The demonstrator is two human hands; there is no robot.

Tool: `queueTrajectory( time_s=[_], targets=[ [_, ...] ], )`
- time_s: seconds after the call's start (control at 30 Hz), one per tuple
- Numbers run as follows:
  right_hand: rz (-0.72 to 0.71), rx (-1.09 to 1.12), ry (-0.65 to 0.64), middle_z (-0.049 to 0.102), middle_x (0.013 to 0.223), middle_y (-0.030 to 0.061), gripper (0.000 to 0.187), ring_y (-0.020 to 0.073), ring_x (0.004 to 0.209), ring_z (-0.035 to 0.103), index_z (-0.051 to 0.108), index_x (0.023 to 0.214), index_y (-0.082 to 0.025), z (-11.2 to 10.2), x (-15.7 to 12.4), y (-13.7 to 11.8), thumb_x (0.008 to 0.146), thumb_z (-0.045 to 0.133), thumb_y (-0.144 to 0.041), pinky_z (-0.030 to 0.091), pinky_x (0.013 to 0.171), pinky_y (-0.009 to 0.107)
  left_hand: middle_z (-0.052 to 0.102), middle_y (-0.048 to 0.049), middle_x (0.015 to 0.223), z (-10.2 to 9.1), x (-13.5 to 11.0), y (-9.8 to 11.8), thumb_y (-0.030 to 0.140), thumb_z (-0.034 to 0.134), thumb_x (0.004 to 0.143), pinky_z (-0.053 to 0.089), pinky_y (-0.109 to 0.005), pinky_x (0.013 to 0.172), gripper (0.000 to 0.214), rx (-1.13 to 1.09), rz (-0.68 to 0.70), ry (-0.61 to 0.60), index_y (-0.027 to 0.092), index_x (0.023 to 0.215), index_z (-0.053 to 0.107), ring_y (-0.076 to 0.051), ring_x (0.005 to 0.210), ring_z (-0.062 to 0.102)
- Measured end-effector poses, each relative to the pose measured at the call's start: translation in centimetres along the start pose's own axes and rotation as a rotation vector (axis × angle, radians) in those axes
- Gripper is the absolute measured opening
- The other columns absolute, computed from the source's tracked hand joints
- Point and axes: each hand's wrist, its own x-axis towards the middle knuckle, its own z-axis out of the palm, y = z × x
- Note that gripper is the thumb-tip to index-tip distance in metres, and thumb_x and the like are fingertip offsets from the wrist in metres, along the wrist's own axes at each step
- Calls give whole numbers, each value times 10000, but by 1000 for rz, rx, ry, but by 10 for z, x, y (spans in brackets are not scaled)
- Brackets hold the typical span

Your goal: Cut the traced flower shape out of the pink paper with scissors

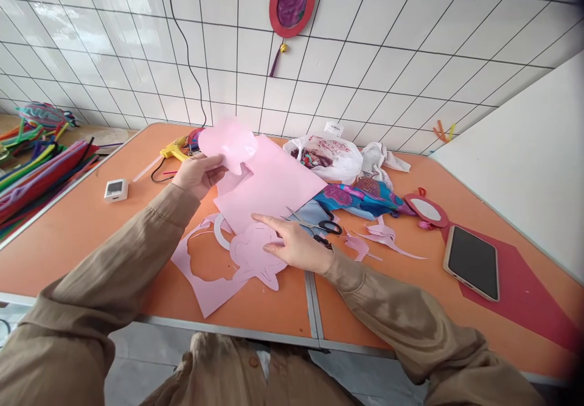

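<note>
My left hand [203, 173] pinches the lower edge of a pink paper cutout [228, 144] with a rounded outline, raised above the table. Over a second pink cutout [253, 254], which has pencil lines on it, my right hand [296, 245] has its index finger stretched out and the thumb apart. Whether that hand touches the paper I cannot tell. Beyond it lies a large pink sheet [283, 181]. A pink offcut [210, 296] with a large hole lies nearer me. Scissors with black handles [331, 227] rest beside my right hand.
A yellow glue gun [176, 148] and a small white device [115, 190] are on the left. At the back stands a white plastic bag [342, 156], with patterned blue cloth [365, 198] before it. A phone [472, 263] lies on red paper [524, 296] at right.
</note>
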Motion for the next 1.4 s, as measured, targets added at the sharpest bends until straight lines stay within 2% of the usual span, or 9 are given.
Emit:
queueTrajectory(
  time_s=[0.17,0.33,0.63,0.9,0.97,1.1,1.2,1.27,1.4],
  targets=[
    [118,69,-18,661,1373,83,662,201,1118,668,550,1447,-195,-2,3,-3,796,609,-86,579,845,297,703,-41,597,-6,10,-19,-22,700,744,554,-159,444,135,87,-164,-61,107,719,670,-115,463,660],
    [139,58,48,717,1229,106,610,192,967,678,576,1418,-137,1,4,4,810,587,-86,549,830,315,708,-60,591,-12,23,-34,6,712,749,558,-188,413,117,161,-246,-46,106,724,656,-152,459,682],
    [135,58,53,724,1070,68,572,132,714,577,602,1390,-165,-3,2,7,822,562,-118,481,704,278,737,-74,675,-20,28,-39,90,805,671,575,-196,484,134,358,-238,-137,121,748,701,-151,541,698],
    [159,79,9,642,819,0,547,92,588,404,635,1348,-143,-9,3,3,806,567,-114,404,633,258,642,-15,497,-12,12,-39,120,810,603,505,-275,465,146,885,-162,-239,158,670,686,-194,446,634],
    [146,57,-18,655,841,5,545,95,594,427,641,1342,-151,-7,2,3,803,570,-108,421,649,260,633,-1,505,-12,10,-34,152,804,616,532,-314,555,152,1012,-79,-215,179,737,717,-241,542,682],
    [171,50,24,667,864,7,538,110,631,495,634,1350,-195,-11,4,2,818,577,-134,452,659,256,686,-35,688,-15,7,-17,207,823,622,535,-314,818,142,1156,154,-68,227,712,715,-328,1049,684],
    [221,134,148,639,796,-11,581,129,649,540,578,1403,-223,-21,7,2,824,582,-178,475,631,250,699,-55,713,-13,-1,-5,286,840,659,533,-287,686,154,1172,209,-92,220,772,759,-297,897,710],
    [237,213,231,637,772,-16,626,134,638,558,522,1445,-212,-29,9,1,823,592,-205,492,620,255,738,-83,753,-6,-7,-1,387,825,712,526,-288,565,284,1000,130,-341,186,909,786,-257,719,714],
    [250,309,471,689,803,20,659,172,679,612,467,1460,-172,-42,11,2,822,613,-243,539,653,307,762,-139,973,14,-16,-9,488,900,629,593,-334,667,666,580,-20,-415,146,1172,722,-270,866,720]
  ],
)
